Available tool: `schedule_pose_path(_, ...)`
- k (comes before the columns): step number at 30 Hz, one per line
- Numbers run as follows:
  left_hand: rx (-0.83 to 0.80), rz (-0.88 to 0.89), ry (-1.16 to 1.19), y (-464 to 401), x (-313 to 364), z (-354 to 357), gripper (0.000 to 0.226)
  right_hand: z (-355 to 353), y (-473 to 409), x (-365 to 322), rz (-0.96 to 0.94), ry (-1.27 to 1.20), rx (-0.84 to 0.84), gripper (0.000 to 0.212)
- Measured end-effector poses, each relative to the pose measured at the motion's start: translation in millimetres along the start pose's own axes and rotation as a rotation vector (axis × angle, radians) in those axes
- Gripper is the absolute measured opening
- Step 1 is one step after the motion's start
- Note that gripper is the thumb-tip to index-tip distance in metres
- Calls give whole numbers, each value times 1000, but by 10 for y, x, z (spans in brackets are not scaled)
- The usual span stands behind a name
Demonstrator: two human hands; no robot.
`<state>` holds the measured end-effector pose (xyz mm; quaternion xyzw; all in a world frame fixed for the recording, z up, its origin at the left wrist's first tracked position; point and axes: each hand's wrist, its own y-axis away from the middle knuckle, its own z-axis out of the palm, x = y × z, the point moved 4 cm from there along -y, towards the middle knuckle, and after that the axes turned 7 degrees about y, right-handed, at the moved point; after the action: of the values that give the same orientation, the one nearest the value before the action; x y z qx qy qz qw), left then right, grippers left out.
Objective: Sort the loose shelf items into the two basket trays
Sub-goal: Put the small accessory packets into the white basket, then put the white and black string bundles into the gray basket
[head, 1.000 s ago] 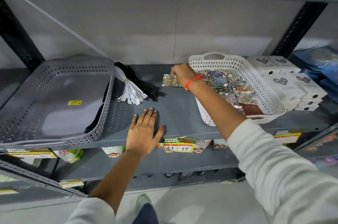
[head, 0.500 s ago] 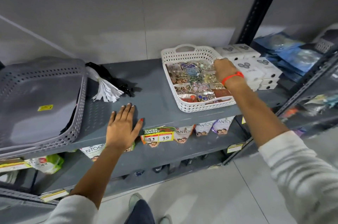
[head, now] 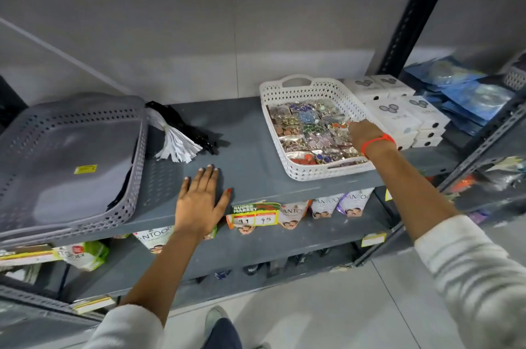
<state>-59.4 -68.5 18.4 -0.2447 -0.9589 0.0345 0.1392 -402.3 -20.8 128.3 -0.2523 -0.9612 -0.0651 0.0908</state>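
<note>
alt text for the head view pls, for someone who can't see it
A right hand reaches into a white basket of shiny packets on a grey shelf. The left hand lies flat on the shelf beside a grey basket.

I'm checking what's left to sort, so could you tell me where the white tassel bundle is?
In the head view the white tassel bundle lies on the shelf left of centre, beside the grey basket tray, just beyond the left hand.

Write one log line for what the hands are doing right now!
left hand: flat on shelf | right hand: in white basket | grey basket: untouched
</note>
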Motion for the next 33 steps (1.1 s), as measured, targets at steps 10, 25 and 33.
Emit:
schedule_pose_path(10, 423, -416, 802, -67, -174, -415, 39, -263, 619, -1617, -423, -533, 292, 34)
schedule_pose_path(25, 66, -589, 358, -1273, -747, -635, 34, 606, 636, -2201, -319, -312, 139, 99)
schedule_pose_path(33, 43, -638, 360, -1413, -829, -592, 29, 611, 652, -2211, -305, -321, 153, 80)
